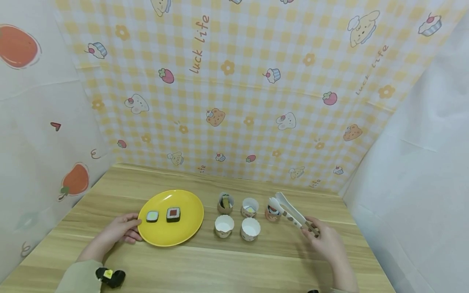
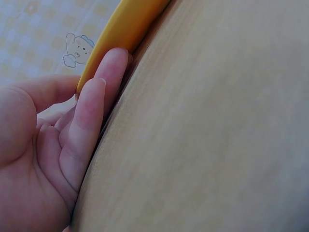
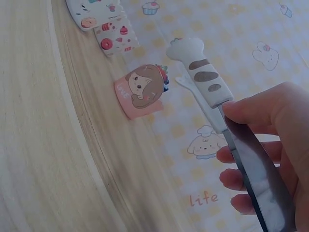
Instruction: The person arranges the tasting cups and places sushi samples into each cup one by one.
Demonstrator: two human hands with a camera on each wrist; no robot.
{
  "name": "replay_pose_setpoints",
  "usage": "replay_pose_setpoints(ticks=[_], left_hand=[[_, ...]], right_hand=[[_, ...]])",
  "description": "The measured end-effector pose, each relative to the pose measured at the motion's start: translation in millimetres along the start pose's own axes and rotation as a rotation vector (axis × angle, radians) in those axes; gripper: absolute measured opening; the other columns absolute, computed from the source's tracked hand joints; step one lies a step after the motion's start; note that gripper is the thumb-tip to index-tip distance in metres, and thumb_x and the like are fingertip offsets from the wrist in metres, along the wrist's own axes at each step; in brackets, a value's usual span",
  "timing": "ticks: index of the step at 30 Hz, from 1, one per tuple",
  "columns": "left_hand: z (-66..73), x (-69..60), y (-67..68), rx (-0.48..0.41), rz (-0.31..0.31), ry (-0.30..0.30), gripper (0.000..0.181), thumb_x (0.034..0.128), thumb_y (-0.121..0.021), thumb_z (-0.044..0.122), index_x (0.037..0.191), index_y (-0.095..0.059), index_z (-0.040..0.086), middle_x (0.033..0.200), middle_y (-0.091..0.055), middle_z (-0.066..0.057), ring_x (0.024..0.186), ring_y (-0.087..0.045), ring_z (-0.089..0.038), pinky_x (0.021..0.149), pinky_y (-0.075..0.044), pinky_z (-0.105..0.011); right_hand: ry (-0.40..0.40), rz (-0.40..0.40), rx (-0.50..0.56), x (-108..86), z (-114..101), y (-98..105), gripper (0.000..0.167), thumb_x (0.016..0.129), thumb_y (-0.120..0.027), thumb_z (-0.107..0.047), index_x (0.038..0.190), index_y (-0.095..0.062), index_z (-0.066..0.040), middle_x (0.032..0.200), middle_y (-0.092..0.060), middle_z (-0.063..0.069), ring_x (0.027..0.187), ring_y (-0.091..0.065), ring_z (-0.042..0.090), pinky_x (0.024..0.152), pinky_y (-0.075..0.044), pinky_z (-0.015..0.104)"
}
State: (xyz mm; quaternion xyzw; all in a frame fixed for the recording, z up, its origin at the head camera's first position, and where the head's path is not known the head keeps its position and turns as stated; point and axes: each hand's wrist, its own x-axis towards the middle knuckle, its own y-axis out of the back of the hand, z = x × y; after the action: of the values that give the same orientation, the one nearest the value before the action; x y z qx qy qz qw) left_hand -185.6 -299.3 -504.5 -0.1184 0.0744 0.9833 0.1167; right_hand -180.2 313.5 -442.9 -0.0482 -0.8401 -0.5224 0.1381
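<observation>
My left hand [image 1: 122,228] pinches the left rim of a yellow plate [image 1: 185,232], thumb above and fingers below, as the left wrist view shows. On the plate lie two sushi pieces: one with a pale green centre [image 1: 152,216], one with a dark red centre [image 1: 173,214]. My right hand [image 1: 326,240] grips tongs [image 3: 205,77] with white paw-shaped tips and brown markings. Their tips stand apart over the rightmost paper cup [image 3: 140,92], pink-orange outside, which holds a dark-edged sushi piece [image 1: 273,210]. From the head view I cannot tell whether the tips touch it.
Left of that cup, a back cup [image 1: 225,209] holds a greenish-yellow piece, and another back cup [image 1: 250,203] holds a white and yellow one. In front, two cups [image 1: 224,228] show white insides. Behind the wooden table [image 1: 234,272] hangs a checked cloth [image 1: 234,93]; white cloths flank both sides.
</observation>
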Motion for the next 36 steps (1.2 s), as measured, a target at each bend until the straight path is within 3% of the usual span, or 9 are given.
replay_pose_setpoints(ticks=[6, 15, 21, 36], left_hand=[[-0.1, 0.4, 0.5, 0.005, 0.004, 0.009, 0.059, 0.1011, -0.045, 0.017, 0.135, -0.018, -0.023, 0.08, -0.066, -0.011, 0.07, -0.068, -0.023, 0.06, -0.057, -0.032], [0.1, 0.2, 0.5, 0.0, -0.002, 0.007, 0.06, 0.1012, -0.045, 0.017, 0.136, -0.017, -0.023, 0.08, -0.066, -0.011, 0.07, -0.068, -0.023, 0.061, -0.057, -0.032], [0.4, -0.4, 0.2, 0.006, 0.005, 0.01, 0.06, 0.101, -0.045, 0.016, 0.136, -0.017, -0.024, 0.08, -0.067, -0.011, 0.07, -0.068, -0.023, 0.061, -0.057, -0.032], [0.8, -0.8, -0.7, 0.008, 0.012, 0.012, 0.059, 0.1012, -0.044, 0.016, 0.136, -0.017, -0.023, 0.081, -0.066, -0.011, 0.07, -0.068, -0.023, 0.061, -0.057, -0.032]], right_hand=[[0.026, 0.001, -0.026, 3.2, -5, -1, 0.046, 0.083, -0.075, -0.027, 0.125, -0.062, -0.011, 0.1, -0.069, 0.01, 0.069, -0.058, 0.014, 0.058, -0.047, 0.034], [0.071, -0.012, -0.007, 3.3, -13, -2, 0.045, 0.083, -0.075, -0.024, 0.124, -0.063, -0.009, 0.099, -0.068, 0.011, 0.064, -0.056, 0.01, 0.053, -0.047, 0.028], [0.125, -0.009, -0.032, 5.8, -20, -4, 0.044, 0.082, -0.077, -0.025, 0.121, -0.064, -0.011, 0.093, -0.068, 0.004, 0.057, -0.05, 0.004, 0.047, -0.043, 0.023], [0.223, -0.051, -0.022, 13.1, -42, -6, 0.043, 0.081, -0.078, -0.021, 0.121, -0.065, -0.014, 0.093, -0.068, 0.004, 0.051, -0.045, 0.001, 0.043, -0.04, 0.022]])
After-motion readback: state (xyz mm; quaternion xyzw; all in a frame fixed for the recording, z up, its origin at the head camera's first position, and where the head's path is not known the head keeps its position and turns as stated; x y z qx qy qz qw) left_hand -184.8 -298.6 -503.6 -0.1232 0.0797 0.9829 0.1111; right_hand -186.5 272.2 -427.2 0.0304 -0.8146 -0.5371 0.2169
